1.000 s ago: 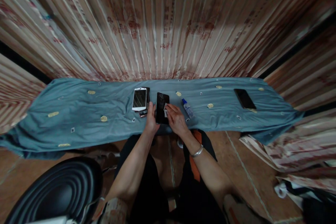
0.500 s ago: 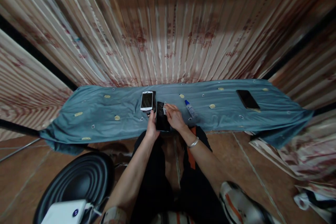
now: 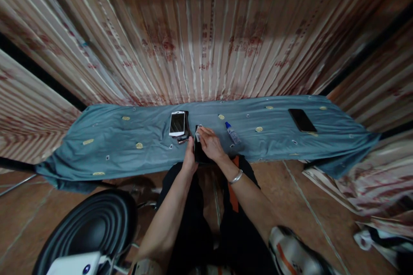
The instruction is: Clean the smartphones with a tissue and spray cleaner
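Observation:
A black phone [image 3: 199, 154] lies on the teal cloth [image 3: 129, 146] at the table's near edge. My left hand [image 3: 189, 160] grips its left side. My right hand [image 3: 209, 142] lies over the screen and pinches a small white wipe [image 3: 197, 132] near the phone's top. A white phone [image 3: 177, 123] rests on a small stack of dark phones just left of them. A small clear bottle with a blue cap [image 3: 232, 133] lies to the right.
Another black phone [image 3: 302, 120] lies far right on the cloth. A striped curtain [image 3: 206, 34] hangs behind the table. A black round stool [image 3: 87, 232] and a white device [image 3: 72, 264] sit at lower left. My shoe [image 3: 297, 253] shows at lower right.
My right hand has slid the wipe from the middle of the screen up toward the phone's top left. The camera view has shifted; my left hand keeps its hold.

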A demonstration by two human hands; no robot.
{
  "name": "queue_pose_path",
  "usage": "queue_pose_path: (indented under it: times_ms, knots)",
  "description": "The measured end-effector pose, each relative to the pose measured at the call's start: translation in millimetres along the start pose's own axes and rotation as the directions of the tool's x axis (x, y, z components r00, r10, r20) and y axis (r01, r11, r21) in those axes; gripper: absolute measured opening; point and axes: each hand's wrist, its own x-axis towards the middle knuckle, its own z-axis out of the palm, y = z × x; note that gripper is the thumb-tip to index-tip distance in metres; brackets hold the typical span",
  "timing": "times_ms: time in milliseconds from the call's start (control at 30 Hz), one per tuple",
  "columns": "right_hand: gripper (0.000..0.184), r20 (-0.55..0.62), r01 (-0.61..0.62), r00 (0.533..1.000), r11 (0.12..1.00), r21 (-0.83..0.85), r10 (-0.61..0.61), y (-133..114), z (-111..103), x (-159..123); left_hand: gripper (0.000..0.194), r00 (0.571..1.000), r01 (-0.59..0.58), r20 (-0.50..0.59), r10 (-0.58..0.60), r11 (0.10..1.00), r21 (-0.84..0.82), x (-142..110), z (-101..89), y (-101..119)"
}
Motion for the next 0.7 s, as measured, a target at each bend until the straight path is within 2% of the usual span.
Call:
queue_pose_path:
  times_ms: [233, 500, 700]
  knots:
    - [0.039, -0.005, 0.005, 1.000, 1.000, 0.027, -0.005, 1, 5, 5, 0.045, 1.000, -0.007, 0.013, 0.007, 1.000, -0.015, 4, -5.6, 6]
    - [0.038, 0.008, -0.087, 0.996, 0.996, 0.024, 0.087, -4, 20, 6, 0.043, 0.998, -0.029, 0.060, 0.029, 1.000, -0.001, 0, -21.1, 19]
    - [0.041, -0.016, -0.033, 0.999, 0.999, 0.030, 0.034, -10, 26, 9, 0.040, 0.998, -0.061, 0.017, 0.061, 0.998, 0.021, 5, -29.6, 16]
